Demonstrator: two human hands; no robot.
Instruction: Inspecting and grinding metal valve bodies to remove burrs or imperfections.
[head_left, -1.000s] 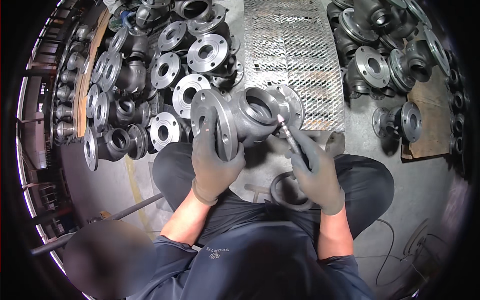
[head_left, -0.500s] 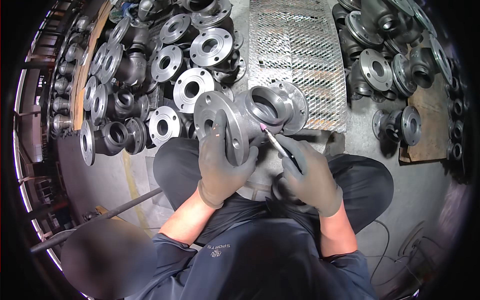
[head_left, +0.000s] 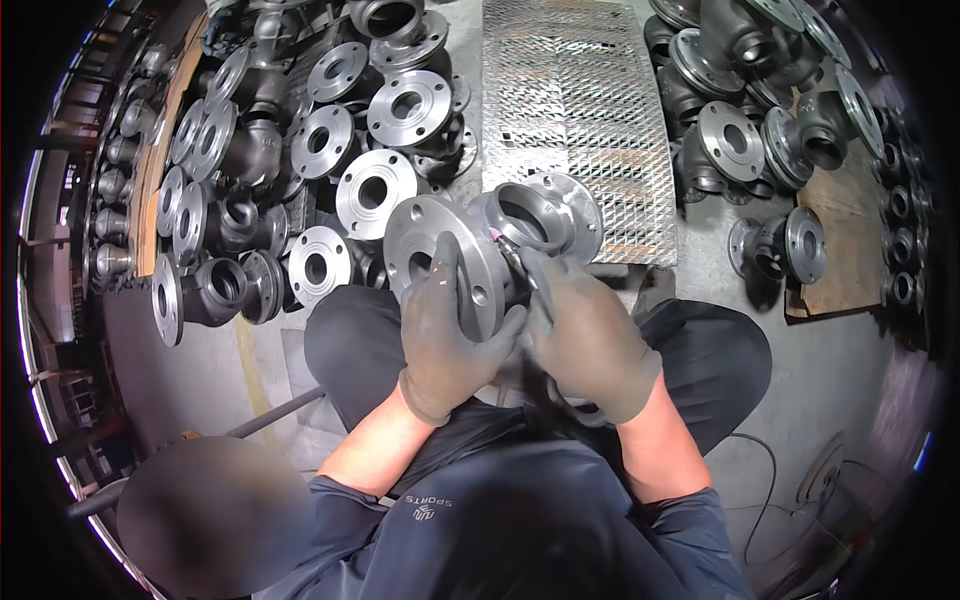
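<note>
On the lap, the left hand clamps the flanged valve body; the right hand, gripping a pink-tipped grinder, has moved it into the bore.

Floor: grey concrete, dull and stained, with a faded yellow line on the left

Perforated metal grating: pale, lying flat at top centre

Heap of grey flanged castings: upper left, stacked and leaning against each other, round bolt-holed faces showing

Second group of castings: upper right, several resting on a brown board

Wooden plank: along the far left, with small fittings ranged beside it

Metal bar: lying on the floor, lower left

Thin dark cable: looping, lower right

Light: even, from overhead
</note>
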